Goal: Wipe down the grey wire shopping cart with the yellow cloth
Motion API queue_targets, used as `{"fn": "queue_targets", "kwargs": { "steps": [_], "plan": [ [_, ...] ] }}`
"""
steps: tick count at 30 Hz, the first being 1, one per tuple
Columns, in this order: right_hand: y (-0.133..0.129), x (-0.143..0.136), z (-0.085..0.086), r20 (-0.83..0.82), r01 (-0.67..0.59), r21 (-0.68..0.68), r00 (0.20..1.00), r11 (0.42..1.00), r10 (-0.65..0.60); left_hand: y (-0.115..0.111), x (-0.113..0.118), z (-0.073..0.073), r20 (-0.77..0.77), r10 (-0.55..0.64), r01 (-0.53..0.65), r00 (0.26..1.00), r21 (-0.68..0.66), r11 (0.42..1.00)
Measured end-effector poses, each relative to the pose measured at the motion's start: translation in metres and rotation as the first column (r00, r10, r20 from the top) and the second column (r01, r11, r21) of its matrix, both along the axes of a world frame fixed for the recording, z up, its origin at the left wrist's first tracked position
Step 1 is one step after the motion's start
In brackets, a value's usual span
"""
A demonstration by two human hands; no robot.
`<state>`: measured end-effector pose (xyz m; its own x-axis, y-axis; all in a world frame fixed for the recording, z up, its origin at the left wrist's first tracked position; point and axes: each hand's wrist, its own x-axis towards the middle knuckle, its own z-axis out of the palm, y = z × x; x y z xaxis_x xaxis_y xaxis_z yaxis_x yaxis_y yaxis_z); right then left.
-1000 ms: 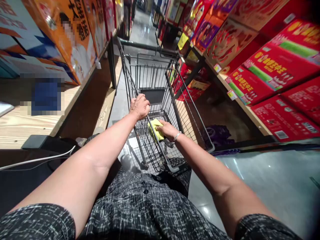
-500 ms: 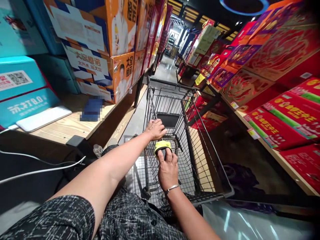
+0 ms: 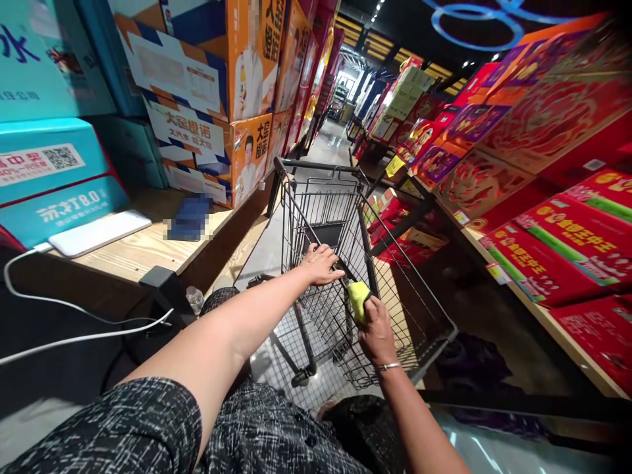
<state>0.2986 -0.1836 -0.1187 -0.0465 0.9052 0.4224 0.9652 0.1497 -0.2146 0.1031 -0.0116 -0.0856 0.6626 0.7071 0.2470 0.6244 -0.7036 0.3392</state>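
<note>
Head camera: a shopping cart stands in a store aisle between stocked shelves, with a person's two bare hands at its near side rail. The right hand, a silver bracelet at its wrist, has a closed grip on a dark-edged yellow-green cloth. The cloth is at the rail, just beside the left hand; whether it touches the metal cannot be told. The left hand lies across the rail, fingers loosely stretched; how firm its grip is underneath stays hidden. At left, a white device with a white cable lies flat on a wooden shelf, near a blurred blue item. A turquoise box and stacked orange cartons stand behind them. Red boxes fill the opposite side, beyond the cart, and a yellow tag hangs farther along.
</note>
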Motion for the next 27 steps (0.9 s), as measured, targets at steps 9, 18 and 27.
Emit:
{"fn": "queue_targets", "kwargs": {
  "steps": [9,18,27],
  "plan": [
    [0.040,0.095,0.000,-0.216,0.152,-0.148,0.959,0.977,-0.182,-0.016,0.038,0.008,-0.104,0.019,-0.046,0.994,-0.262,0.964],
    [0.053,0.191,0.001,-0.215,0.402,-0.210,0.871,0.891,-0.443,-0.054,0.048,0.031,-0.148,-0.147,0.102,0.978,-0.277,0.955],
    [0.073,0.281,-0.004,-0.267,0.408,-0.237,0.845,0.881,-0.463,-0.054,-0.087,0.093,0.008,0.156,-0.152,0.988,0.268,0.951]
  ]
}}
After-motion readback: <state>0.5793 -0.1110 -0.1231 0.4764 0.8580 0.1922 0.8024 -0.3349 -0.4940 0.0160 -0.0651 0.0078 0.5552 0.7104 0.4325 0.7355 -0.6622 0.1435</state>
